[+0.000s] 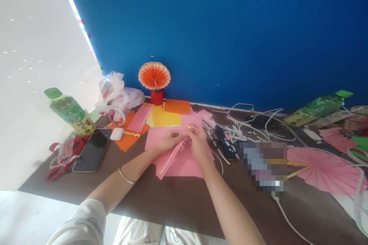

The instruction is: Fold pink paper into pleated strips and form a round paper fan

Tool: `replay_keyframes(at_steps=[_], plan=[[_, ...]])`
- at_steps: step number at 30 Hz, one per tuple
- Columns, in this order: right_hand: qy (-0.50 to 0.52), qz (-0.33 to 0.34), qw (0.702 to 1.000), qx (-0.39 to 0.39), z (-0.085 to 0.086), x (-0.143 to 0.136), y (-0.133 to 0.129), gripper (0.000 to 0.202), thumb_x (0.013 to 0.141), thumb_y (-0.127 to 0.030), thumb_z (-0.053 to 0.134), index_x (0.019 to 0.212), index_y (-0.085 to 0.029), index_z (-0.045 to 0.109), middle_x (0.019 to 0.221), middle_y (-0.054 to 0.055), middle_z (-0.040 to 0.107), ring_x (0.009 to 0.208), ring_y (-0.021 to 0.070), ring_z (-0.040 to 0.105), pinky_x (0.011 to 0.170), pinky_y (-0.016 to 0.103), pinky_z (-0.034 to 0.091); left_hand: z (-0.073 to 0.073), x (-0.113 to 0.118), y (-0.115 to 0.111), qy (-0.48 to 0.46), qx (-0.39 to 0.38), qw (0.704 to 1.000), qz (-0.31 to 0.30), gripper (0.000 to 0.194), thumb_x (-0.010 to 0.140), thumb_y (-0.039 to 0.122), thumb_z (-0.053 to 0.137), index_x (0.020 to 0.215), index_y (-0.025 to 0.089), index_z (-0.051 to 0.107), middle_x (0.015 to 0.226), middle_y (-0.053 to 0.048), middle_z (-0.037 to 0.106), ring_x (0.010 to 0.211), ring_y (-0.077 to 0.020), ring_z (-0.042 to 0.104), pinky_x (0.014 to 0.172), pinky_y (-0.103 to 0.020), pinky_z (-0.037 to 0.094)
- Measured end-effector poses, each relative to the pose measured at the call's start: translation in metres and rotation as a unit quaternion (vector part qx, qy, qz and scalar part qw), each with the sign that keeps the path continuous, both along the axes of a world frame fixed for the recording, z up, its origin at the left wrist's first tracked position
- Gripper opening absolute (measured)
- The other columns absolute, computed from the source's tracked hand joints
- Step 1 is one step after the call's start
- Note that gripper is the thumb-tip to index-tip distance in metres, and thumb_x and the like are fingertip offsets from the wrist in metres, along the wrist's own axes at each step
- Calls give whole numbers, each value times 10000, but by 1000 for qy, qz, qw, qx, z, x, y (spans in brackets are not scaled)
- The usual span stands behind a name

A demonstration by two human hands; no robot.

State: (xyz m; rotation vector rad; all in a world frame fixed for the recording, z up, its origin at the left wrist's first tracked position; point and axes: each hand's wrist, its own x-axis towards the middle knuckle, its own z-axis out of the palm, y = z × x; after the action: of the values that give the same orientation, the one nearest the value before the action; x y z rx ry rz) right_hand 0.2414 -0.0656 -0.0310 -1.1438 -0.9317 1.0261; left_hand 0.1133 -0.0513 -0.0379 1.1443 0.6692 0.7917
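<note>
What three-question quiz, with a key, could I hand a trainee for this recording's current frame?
1. True or false: the white case lies on top of the phone.
2. Which arm wears the silver bangle?
3. What do the left hand and right hand hold between them?
a) scissors
b) a folded pink paper strip
c) a green-capped bottle

Key: 1 false, it lies beside the phone; 2 the left arm; 3 b.

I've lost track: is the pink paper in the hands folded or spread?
Folded: the held pink paper is a narrow strip, long edges close together, pinched by the left hand and right hand.
</note>
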Motion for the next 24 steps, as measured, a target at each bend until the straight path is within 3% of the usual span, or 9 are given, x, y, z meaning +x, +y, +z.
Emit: replay_keyframes(at_steps=[6, 10, 14, 20, 24], plan=[[51, 80, 995, -27, 2, 1, 1, 371, 591, -353, 723, 893, -236, 541, 709, -35, 596, 588, 130, 565, 529, 250, 451, 5, -4, 0, 14, 34, 999, 27, 402, 709, 503, 629, 666, 106, 586, 586, -17, 608, 472, -87, 556, 491, -208, 447], [33, 108, 993, -31, -4, 9, 7, 361, 577, -351, 739, 873, -209, 589, 590, -45, 577, 465, 103, 500, 441, 226, 382, 4, -7, 1, -9, 15, 1000, -7, 362, 698, 455, 662, 728, 98, 614, 681, -47, 653, 551, -111, 605, 573, -240, 482], [12, 61, 998, -24, -13, 18, 12, 420, 561, -350, 754, 919, -185, 608, 529, -55, 556, 410, 90, 452, 402, 220, 337, 0, -9, 5, -17, -31, 999, -31, 376, 628, 371, 744, 871, 109, 629, 831, -86, 685, 688, -165, 656, 712, -319, 509], [-13, 44, 999, -7, -17, 18, 13, 427, 578, -378, 744, 932, -169, 627, 617, -24, 603, 503, 114, 529, 465, 236, 400, -4, -10, 7, 35, 3, 999, -7, 370, 625, 354, 749, 868, 98, 636, 798, -101, 694, 684, -180, 665, 721, -321, 501], [-25, -14, 1000, -11, -19, 18, 15, 506, 587, -409, 734, 1005, -151, 614, 581, -32, 587, 487, 117, 520, 470, 245, 405, -2, -8, 6, 20, 6, 1000, -21, 434, 588, 330, 774, 934, 107, 637, 828, -97, 702, 723, -182, 666, 760, -335, 503]])
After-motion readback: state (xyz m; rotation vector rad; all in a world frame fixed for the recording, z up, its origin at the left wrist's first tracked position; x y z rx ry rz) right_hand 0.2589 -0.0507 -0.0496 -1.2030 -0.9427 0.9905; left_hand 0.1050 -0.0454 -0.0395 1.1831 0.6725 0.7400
